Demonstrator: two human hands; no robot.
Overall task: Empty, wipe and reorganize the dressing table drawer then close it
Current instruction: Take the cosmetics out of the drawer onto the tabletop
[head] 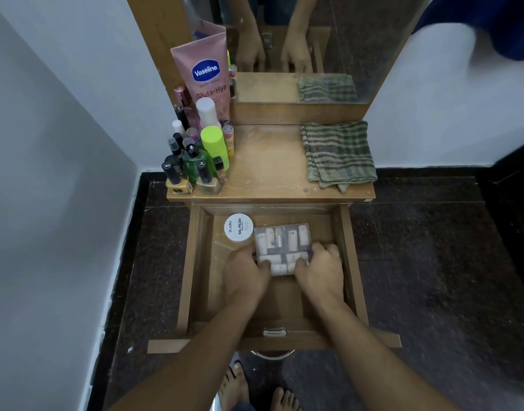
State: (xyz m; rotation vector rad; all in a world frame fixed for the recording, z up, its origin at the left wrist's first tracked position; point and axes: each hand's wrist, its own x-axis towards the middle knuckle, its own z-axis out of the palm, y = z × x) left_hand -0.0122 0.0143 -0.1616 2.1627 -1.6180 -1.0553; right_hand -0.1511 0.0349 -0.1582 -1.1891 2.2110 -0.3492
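Drawer [193,262] is pulled right out under the worktop [269,170] with both hands in it, left hand [246,272] and right hand [320,269], each grip curled onto the near end of a flat box [281,241] lying just beside a white tub [238,227]. Tbh I'd worry the box knocks that tub or slips from such a shallow hold, and the crowded bottles [195,161] up top look easy to topple. Readable stuff: tub says "ZUDIO NAIL POLISH", pink tube [206,75] says "Vaseline Gluta-Hya".
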